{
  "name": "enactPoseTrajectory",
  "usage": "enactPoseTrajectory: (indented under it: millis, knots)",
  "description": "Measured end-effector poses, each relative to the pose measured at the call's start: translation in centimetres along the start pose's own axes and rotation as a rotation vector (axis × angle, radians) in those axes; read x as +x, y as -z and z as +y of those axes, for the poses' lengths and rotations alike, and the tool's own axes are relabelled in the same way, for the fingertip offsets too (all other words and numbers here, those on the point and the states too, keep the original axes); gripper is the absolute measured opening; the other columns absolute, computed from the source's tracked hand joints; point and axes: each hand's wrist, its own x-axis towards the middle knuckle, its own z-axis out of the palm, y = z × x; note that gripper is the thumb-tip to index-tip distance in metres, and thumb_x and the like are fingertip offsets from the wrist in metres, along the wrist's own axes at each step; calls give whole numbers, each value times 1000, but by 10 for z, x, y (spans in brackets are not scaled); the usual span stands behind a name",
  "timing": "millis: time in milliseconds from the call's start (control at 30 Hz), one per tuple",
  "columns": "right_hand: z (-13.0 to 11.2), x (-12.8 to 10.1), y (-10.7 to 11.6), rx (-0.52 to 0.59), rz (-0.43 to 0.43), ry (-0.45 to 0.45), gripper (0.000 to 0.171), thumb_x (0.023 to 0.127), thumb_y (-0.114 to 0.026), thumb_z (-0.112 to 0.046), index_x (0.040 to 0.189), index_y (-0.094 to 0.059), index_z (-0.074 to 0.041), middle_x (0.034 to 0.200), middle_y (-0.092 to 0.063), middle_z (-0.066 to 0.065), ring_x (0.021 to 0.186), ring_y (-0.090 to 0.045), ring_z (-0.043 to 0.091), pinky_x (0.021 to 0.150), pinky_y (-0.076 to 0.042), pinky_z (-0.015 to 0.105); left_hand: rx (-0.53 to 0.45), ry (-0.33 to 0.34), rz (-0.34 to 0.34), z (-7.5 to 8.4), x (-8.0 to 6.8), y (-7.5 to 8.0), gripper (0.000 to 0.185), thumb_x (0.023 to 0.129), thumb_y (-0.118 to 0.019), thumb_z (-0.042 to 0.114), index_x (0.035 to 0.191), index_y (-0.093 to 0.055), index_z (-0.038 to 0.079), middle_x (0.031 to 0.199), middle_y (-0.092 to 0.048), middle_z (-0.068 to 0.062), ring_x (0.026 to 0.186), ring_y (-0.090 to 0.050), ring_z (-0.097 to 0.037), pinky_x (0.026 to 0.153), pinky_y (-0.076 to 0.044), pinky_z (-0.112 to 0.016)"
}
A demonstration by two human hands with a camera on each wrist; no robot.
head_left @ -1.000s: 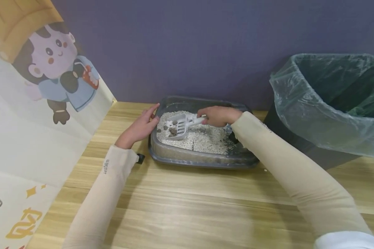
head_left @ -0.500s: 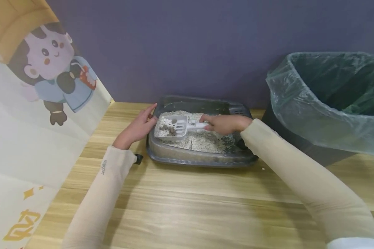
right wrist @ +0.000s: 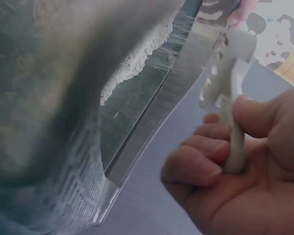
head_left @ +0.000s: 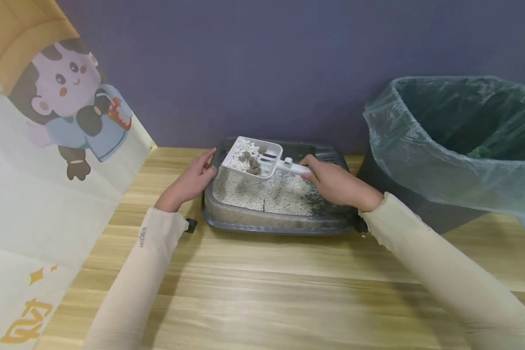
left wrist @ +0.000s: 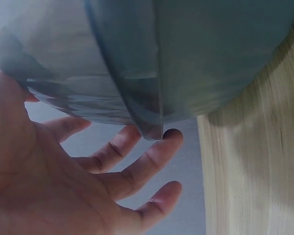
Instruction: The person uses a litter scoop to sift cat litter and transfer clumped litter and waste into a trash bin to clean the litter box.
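Above the grey plastic litter tray, the right hand grips a white slotted scoop holding brown clumps; the left hand, fingers straight, rests against the tray's left rim, open wooden worktop in front.

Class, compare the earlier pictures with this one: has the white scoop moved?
Yes. The white scoop, held by the right hand, has risen off the litter toward the litter tray's far rim.

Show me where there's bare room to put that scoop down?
The wide wooden tabletop in front of the litter tray, between the two sleeves, is bare. It is crowded behind: tray against the wall, bin to its right, left hand and poster to its left.
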Motion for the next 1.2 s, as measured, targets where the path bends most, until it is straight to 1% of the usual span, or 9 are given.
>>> enactPoseTrajectory:
  millis: [133,233,400,533,700,800,967,1033,1200]
  knots:
    - [-3,-13,-4,7,79,37,28,102,-37,-30,127,-39,-17,76,-46,7,52,-36,19,50,-35,34,-9,5,8,-2,-1,1,59,97,-39,26,152,-19,11,114,-45,-20,96,-47,-32,86,-38,-47]
    - [-4,-21,-5,-8,122,49,27,102,-37,-28,126,-41,-15,79,-47,6,58,-38,20,56,-35,36,-7,2,8,-3,0,2,59,98,-38,26,152,-19,11,113,-44,-20,92,-47,-31,83,-39,-45]
    - [-3,-32,-7,-3,152,47,26,102,-36,-29,118,-46,-12,79,-45,5,63,-38,20,59,-35,36,5,-7,11,-5,0,1,59,98,-39,25,151,-20,9,111,-44,-19,91,-47,-31,82,-39,-46]
    - [2,-38,-11,8,171,46,26,101,-36,-31,114,-49,-12,76,-43,4,61,-37,19,58,-35,36,4,-11,11,-6,0,-1,59,98,-40,23,151,-20,9,111,-45,-19,89,-47,-31,80,-40,-46]
    - [6,-44,-12,9,187,45,27,102,-35,-31,110,-52,-12,73,-41,3,57,-35,18,56,-34,35,5,-22,8,-4,0,-1,59,97,-39,24,151,-20,8,110,-46,-19,87,-48,-30,78,-40,-45]
    - [8,-48,-13,-7,230,52,27,102,-37,-31,112,-53,-12,75,-43,2,58,-37,17,57,-35,35,7,-31,7,-3,-1,-1,59,97,-38,24,151,-20,7,110,-46,-19,86,-48,-30,77,-40,-44]
    - [14,-51,-17,-19,349,73,26,98,-48,-25,119,-52,-9,88,-51,2,66,-44,17,58,-38,35,6,-29,8,-2,-1,-1,59,97,-38,25,151,-20,7,110,-46,-19,86,-47,-30,78,-40,-43]
    - [15,-51,-19,-11,372,74,27,97,-50,-23,119,-51,-8,91,-52,3,67,-45,18,58,-38,35,4,-28,6,-1,-1,-1,59,97,-38,25,151,-19,7,110,-45,-19,88,-47,-30,78,-39,-43]
    - [15,-52,-23,25,395,55,28,97,-49,-24,121,-51,-8,89,-50,4,65,-43,18,57,-37,36,-5,-30,1,-1,-2,-1,59,97,-38,24,151,-19,7,110,-44,-20,87,-46,-29,77,-39,-42]
